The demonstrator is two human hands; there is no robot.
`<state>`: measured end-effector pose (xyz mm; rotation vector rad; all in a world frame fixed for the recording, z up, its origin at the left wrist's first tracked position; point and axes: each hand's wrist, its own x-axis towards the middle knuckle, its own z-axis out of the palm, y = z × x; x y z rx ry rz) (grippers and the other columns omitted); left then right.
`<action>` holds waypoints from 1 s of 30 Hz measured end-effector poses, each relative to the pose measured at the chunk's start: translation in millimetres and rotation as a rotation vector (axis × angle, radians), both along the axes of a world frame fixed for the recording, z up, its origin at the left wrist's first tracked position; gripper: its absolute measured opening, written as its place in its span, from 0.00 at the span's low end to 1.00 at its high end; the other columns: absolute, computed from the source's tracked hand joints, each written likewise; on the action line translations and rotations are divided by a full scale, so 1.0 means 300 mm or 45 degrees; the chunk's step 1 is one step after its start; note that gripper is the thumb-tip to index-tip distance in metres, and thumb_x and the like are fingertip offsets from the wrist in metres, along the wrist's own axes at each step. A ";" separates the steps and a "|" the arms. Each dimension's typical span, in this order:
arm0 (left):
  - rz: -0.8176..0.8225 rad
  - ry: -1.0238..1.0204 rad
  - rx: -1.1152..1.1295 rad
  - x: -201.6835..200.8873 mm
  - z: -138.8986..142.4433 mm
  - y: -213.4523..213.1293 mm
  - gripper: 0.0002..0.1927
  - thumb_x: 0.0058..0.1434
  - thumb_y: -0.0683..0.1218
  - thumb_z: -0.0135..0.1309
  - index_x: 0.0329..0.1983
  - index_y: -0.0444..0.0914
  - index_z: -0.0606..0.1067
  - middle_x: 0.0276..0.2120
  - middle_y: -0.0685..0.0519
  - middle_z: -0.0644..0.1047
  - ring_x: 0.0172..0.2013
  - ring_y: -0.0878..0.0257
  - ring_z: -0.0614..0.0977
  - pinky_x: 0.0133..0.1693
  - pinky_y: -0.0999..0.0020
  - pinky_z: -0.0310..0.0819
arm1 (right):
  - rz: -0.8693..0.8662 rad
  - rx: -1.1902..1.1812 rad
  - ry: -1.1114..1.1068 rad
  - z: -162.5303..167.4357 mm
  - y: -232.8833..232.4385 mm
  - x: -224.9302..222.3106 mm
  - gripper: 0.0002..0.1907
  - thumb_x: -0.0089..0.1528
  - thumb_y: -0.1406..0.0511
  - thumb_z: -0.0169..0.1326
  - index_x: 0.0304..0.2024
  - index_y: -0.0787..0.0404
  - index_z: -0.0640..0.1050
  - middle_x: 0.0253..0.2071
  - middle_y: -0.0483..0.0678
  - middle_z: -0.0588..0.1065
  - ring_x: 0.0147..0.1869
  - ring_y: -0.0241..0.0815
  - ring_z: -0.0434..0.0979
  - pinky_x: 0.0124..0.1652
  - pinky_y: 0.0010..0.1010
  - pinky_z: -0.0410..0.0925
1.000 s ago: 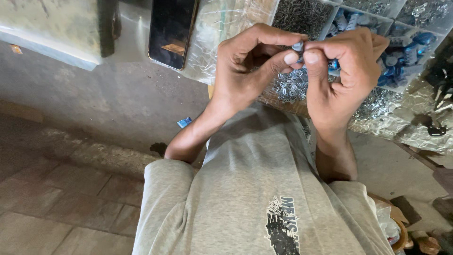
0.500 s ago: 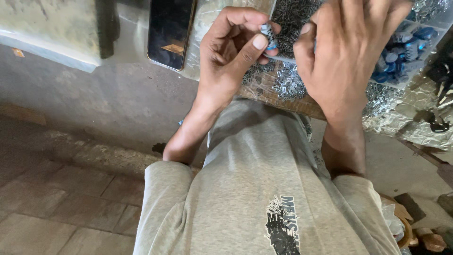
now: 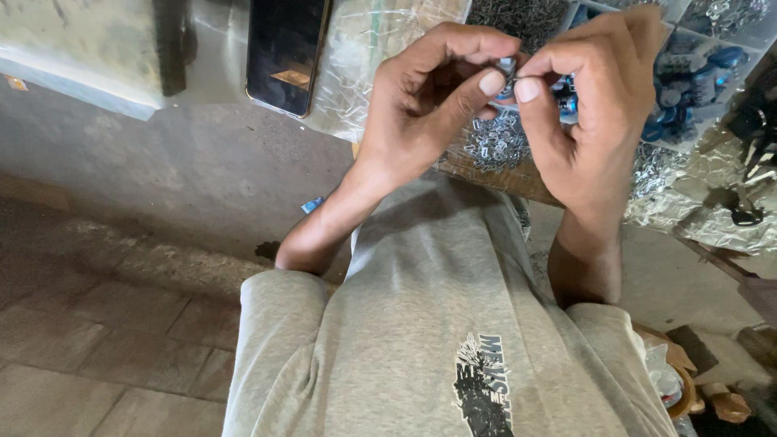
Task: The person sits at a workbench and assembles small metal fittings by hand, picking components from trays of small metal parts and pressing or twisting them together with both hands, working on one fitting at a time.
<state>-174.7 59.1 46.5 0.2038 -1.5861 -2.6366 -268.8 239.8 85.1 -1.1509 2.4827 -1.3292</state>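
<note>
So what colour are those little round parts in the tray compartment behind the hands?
Blue, some darker, some lighter. The round parts show best in the head view, in the divided tray at upper right.

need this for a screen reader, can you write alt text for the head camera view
Two bare hands, left hand and right hand, pinch a small blue and metal part between their fingertips above a tray of blue and silvery pieces. A dark phone lies to the left, and a grey shirt fills the foreground.

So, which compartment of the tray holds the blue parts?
The compartment at the right, beside the right hand. The other compartments hold only grey metal pieces.
</note>
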 end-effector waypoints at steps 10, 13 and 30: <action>0.027 -0.002 -0.341 -0.012 0.044 -0.012 0.11 0.76 0.37 0.59 0.59 0.35 0.76 0.44 0.53 0.83 0.43 0.73 0.83 0.46 0.79 0.83 | 0.072 0.041 0.407 -0.012 0.002 -0.030 0.13 0.70 0.63 0.68 0.41 0.61 0.77 0.38 0.46 0.73 0.49 0.49 0.66 0.53 0.42 0.58; 0.010 -0.042 -0.217 -0.012 0.038 -0.011 0.10 0.78 0.37 0.59 0.59 0.35 0.76 0.43 0.53 0.84 0.42 0.73 0.83 0.45 0.79 0.82 | 0.033 0.033 0.172 -0.015 0.009 -0.024 0.12 0.72 0.62 0.65 0.42 0.62 0.77 0.39 0.47 0.73 0.47 0.49 0.66 0.53 0.43 0.59; -0.024 0.027 -0.076 0.003 0.022 -0.011 0.10 0.81 0.38 0.56 0.62 0.36 0.74 0.48 0.53 0.83 0.45 0.73 0.84 0.48 0.78 0.84 | -0.046 -0.041 -0.070 -0.035 0.002 0.031 0.08 0.78 0.66 0.52 0.47 0.65 0.71 0.46 0.52 0.71 0.53 0.48 0.63 0.55 0.39 0.60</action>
